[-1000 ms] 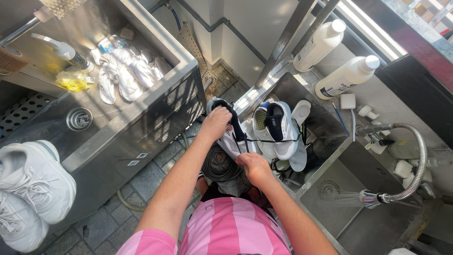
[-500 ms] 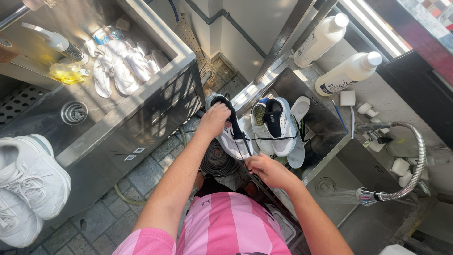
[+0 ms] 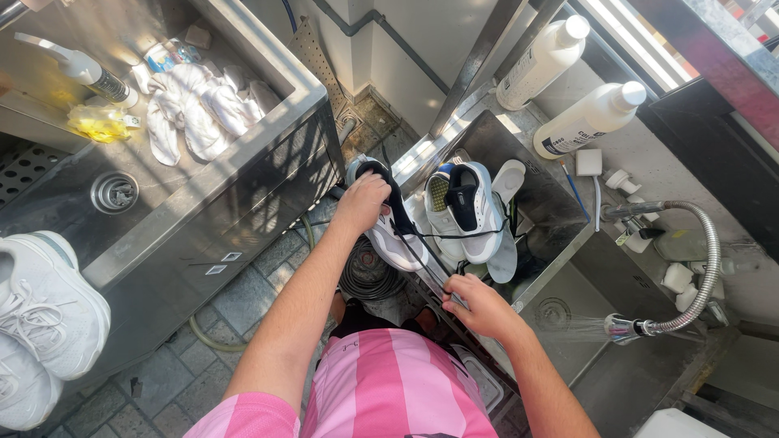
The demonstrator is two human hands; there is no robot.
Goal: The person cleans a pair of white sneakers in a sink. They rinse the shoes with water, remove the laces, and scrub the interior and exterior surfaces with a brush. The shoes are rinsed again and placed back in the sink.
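Head view: white bottles (image 3: 568, 81) behind sneaker (image 3: 389, 223).

Grey stone-tile floor (image 3: 243, 304) seen between two stainless steel sinks. Left sink (image 3: 203, 174) lit by strong sunlight, patterned shadows cast on its front. Pale wall (image 3: 422, 32) behind it, pipe run along base. Window ledge (image 3: 706, 57) far right of left sink.

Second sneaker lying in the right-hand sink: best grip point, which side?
Grip the sneaker at its open dark collar, coming from above: it lies sole-down with the opening facing up. An insole crowds its right side, and the left hand holds the other shoe alongside.
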